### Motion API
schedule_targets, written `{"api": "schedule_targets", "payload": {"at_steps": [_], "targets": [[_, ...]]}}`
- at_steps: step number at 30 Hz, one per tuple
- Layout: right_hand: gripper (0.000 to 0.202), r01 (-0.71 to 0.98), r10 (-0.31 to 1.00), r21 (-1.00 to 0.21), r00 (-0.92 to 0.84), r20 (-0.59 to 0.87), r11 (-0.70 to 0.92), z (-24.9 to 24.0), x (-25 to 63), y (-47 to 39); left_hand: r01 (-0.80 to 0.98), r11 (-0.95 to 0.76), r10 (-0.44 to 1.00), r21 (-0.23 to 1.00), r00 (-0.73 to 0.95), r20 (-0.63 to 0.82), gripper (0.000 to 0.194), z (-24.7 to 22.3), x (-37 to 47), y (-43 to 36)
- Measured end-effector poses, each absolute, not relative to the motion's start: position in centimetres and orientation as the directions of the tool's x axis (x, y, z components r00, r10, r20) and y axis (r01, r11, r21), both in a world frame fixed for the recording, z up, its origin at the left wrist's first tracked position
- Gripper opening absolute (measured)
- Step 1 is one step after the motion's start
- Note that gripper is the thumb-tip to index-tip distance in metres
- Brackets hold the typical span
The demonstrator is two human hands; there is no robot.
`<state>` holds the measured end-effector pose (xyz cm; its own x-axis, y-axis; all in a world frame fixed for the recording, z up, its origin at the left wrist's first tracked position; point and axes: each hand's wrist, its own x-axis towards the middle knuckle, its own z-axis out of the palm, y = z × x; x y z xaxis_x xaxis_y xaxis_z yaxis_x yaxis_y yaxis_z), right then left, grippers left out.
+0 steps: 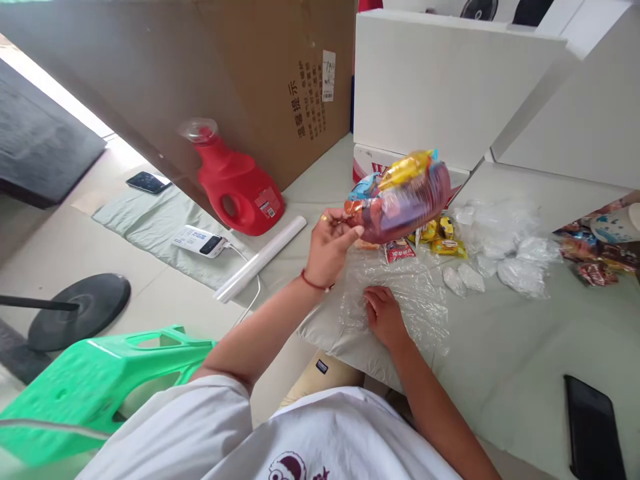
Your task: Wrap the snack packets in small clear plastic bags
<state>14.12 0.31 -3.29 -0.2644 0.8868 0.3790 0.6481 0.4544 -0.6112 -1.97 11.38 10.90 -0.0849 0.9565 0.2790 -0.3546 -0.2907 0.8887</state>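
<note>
The left hand (330,247) is grasping a reddish tray (441,190) by its near-left edge, and the tray is hanging above the far edge of the clear plastic sheet (425,300). A yellow packet (407,170) and a blue packet (363,187) are showing above its rim; the edge grip is probably leaving its middle free for them, though blur is hiding the exact tilt. The right hand (386,315) is resting on the sheet, fingers curling inward, perhaps pinning it against slipping; whether it is pinching the plastic, I cannot tell. At the sheet's far edge, small yellow packets (449,247) and 1 red packet (400,251) are lying, seemingly grouped within easy reach. Right of the sheet, crumpled plastic bags (505,230) are heaping up, likely set there to avoid covering it. Left of the sheet, a white roll (263,260) and a red bottle (245,190) are sitting, apparently leaving both hands room.
</note>
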Motion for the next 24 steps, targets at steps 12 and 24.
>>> {"api": "schedule_targets", "payload": {"at_steps": [12,24], "targets": [[0.033,0.649,0.884,-0.606,-0.270,0.381,0.459,-3.1,14.2,0.3,-0.768,0.369,0.868,0.523,0.083,-0.490,0.038,5.3,5.9,17.6],[0.035,0.628,0.908,-0.658,-0.249,0.337,0.416,-2.4,14.2,0.3,-0.536,0.171,0.970,0.827,-0.057,-0.237,0.053,7.2,7.0,15.3]]}}
